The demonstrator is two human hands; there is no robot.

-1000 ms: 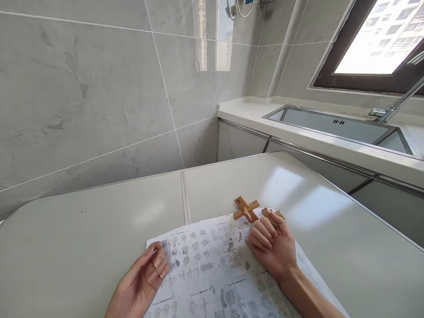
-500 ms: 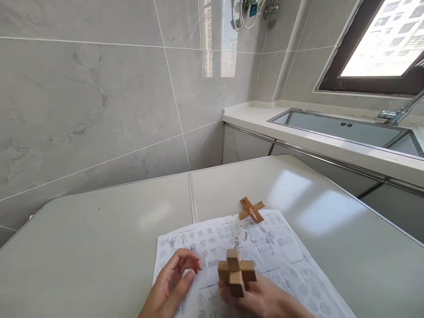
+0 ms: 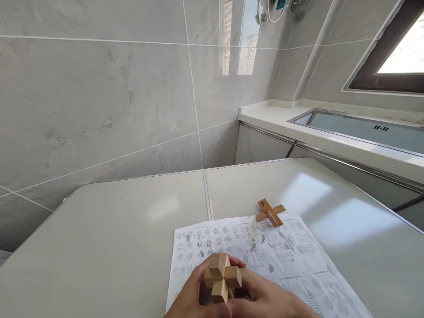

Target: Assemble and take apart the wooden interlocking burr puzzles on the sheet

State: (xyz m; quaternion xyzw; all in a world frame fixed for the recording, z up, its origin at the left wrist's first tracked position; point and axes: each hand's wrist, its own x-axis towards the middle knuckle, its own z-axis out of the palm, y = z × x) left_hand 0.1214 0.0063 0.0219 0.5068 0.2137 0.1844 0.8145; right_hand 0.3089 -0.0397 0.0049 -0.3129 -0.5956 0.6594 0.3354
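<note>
Where fingers (image 3: 201,270) curl, between them, wooden puzzle (image 3: 220,281)

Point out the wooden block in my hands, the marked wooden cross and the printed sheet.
Wooden block (image 3: 220,278), head view: near where its bars meet.
Marked wooden cross (image 3: 270,213), head view: its middle, where the arms cross.
Printed sheet (image 3: 281,263), head view: its printed face.

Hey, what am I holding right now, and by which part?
A wooden puzzle, held around its lower sides between your left hand and right hand; exact finger contacts are partly hidden.
</note>
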